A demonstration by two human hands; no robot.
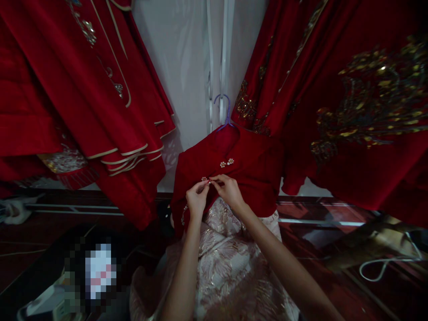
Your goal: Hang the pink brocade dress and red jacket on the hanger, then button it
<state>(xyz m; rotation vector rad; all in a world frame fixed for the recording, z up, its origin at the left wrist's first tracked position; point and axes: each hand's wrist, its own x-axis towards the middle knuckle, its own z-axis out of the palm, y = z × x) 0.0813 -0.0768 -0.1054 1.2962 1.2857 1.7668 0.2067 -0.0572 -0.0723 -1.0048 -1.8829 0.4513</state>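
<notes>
A red jacket [257, 178] hangs in front of me on a purple hanger [228, 109], above a pale floral brocade skirt [227, 263]. Pinched fingers of my left hand [197, 198] and my right hand [229, 191] meet at the jacket's front edge. Between them is a small pearl flower fastener [204, 179], its finer parts hidden by my fingertips. Higher on the jacket, near the neckline, sits another pair of pearl flower ornaments [226, 163]. Beaded trim [184, 214] shows beside my left wrist.
Red garments with pale piping [123, 120] hang at the left. At the right hangs red clothing with gold sequin embroidery [371, 102]. A white rail [222, 53] runs up behind the hanger. A white cord [372, 278] loops at the lower right.
</notes>
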